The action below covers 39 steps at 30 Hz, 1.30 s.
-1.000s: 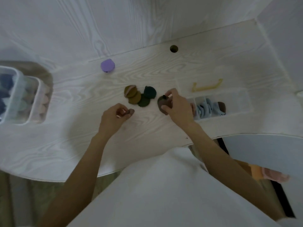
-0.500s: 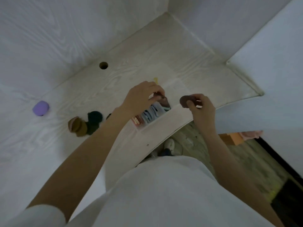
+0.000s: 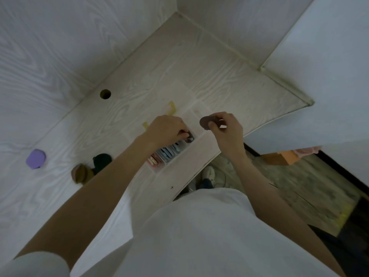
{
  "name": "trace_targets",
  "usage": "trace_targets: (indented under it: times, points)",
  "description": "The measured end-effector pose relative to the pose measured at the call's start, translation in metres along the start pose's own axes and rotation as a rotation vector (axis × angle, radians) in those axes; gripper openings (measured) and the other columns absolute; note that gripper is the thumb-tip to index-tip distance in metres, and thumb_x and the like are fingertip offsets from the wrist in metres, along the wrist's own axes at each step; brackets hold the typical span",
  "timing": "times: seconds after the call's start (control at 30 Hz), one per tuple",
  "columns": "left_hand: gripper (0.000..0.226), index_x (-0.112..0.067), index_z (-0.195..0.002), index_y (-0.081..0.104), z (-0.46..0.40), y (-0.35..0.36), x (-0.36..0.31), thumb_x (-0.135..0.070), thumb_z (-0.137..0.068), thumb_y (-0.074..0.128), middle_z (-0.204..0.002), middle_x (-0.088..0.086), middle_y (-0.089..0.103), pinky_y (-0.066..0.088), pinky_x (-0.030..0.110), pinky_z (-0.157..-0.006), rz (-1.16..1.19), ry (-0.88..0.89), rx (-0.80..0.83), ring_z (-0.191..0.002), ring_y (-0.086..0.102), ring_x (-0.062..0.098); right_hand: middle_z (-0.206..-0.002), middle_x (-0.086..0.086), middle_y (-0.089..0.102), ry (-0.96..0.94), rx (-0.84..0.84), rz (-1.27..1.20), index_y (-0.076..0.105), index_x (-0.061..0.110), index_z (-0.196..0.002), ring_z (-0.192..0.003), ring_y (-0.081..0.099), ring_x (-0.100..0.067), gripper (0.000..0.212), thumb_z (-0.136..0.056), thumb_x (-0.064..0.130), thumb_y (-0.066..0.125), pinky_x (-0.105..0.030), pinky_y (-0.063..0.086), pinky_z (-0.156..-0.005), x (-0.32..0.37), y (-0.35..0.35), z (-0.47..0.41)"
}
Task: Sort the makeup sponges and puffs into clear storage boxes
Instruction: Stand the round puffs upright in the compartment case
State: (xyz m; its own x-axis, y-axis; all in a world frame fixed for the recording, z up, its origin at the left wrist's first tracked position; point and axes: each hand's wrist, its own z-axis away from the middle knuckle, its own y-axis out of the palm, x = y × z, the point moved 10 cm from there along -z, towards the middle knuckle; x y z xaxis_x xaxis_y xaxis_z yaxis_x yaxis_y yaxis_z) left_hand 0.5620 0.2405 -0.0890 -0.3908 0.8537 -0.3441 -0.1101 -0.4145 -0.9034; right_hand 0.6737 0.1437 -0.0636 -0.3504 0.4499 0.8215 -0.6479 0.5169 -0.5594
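A clear divided storage box [image 3: 196, 116] lies on the white desk, with pink and blue puffs [image 3: 169, 151] standing in its near compartments. My left hand [image 3: 166, 129] reaches into the box and pinches a dark brown puff [image 3: 188, 135] down beside the blue ones. My right hand [image 3: 224, 129] hovers just right of the box and pinches another brown puff [image 3: 205, 122] between thumb and fingers. Loose brown [image 3: 79, 173] and dark green puffs [image 3: 101, 159] lie on the desk to the left, partly hidden by my left forearm.
A purple sponge [image 3: 36, 158] sits far left on the desk. A yellow handle-like piece [image 3: 171, 107] lies behind the box. A round cable hole [image 3: 105, 94] is near the back wall. The desk edge curves close to my body; floor and a foot show below.
Both hands picked brown puffs from the pile and moved right to the divided box. My left hand has lowered its puff into a compartment; my head turned right.
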Motion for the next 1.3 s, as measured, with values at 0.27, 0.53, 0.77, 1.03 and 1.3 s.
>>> trace_targets:
  times: [0.27, 0.53, 0.77, 1.03, 1.3]
  points:
    - [0.018, -0.008, -0.101, 0.066, 0.008, 0.001, -0.007, -0.017, -0.092, 0.054, -0.096, 0.009, 0.064, 0.042, 0.036, -0.069, 0.01, 0.049, -0.066, -0.089, 0.057, 0.027, -0.097, -0.011, 0.06, -0.118, 0.014, 0.069, 0.064, 0.005, -0.103, -0.082, 0.054, -0.012, 0.017, -0.086, 0.006, 0.06, -0.01, 0.047, -0.066, 0.015, 0.016, 0.005]
    - [0.024, -0.022, -0.085, 0.075, 0.029, -0.01, -0.008, -0.03, -0.084, 0.053, -0.078, 0.002, 0.065, 0.03, 0.036, -0.078, -0.152, 0.076, -0.253, -0.078, 0.057, 0.027, -0.076, -0.003, 0.062, -0.331, 0.047, 0.383, 0.058, 0.011, -0.087, -0.064, 0.056, -0.018, 0.009, -0.084, 0.018, 0.065, -0.029, 0.043, -0.052, 0.043, 0.058, 0.017]
    - [0.035, -0.021, -0.09, 0.074, 0.039, -0.007, -0.002, -0.035, -0.083, 0.042, -0.085, 0.0, 0.07, 0.029, 0.039, -0.089, -0.113, 0.028, -0.288, -0.084, 0.061, 0.025, -0.085, -0.009, 0.06, -0.462, -0.028, 0.632, 0.076, 0.019, -0.077, -0.077, 0.053, -0.03, 0.017, -0.081, 0.024, 0.06, -0.034, 0.042, -0.062, 0.044, 0.063, 0.02]
    - [0.028, -0.011, -0.099, 0.07, 0.083, -0.022, 0.017, -0.018, -0.087, 0.045, -0.097, 0.006, 0.068, 0.048, 0.033, -0.079, 0.213, -0.123, -0.56, -0.09, 0.059, 0.023, -0.101, -0.013, 0.058, -0.437, 0.075, 0.622, 0.074, 0.013, -0.091, -0.089, 0.05, -0.032, 0.014, -0.081, 0.012, 0.064, -0.036, 0.044, -0.074, 0.036, 0.082, 0.019]
    - [0.019, -0.006, -0.102, 0.068, 0.265, -0.001, 0.095, -0.003, -0.086, 0.058, -0.098, 0.003, 0.066, 0.038, 0.007, -0.082, 0.406, -0.749, -0.999, -0.089, 0.057, 0.007, -0.107, -0.011, 0.06, -0.746, 0.263, 0.326, 0.066, 0.008, -0.102, -0.1, 0.052, -0.025, 0.019, -0.087, 0.007, 0.053, -0.031, 0.047, -0.077, 0.119, 0.121, 0.07]
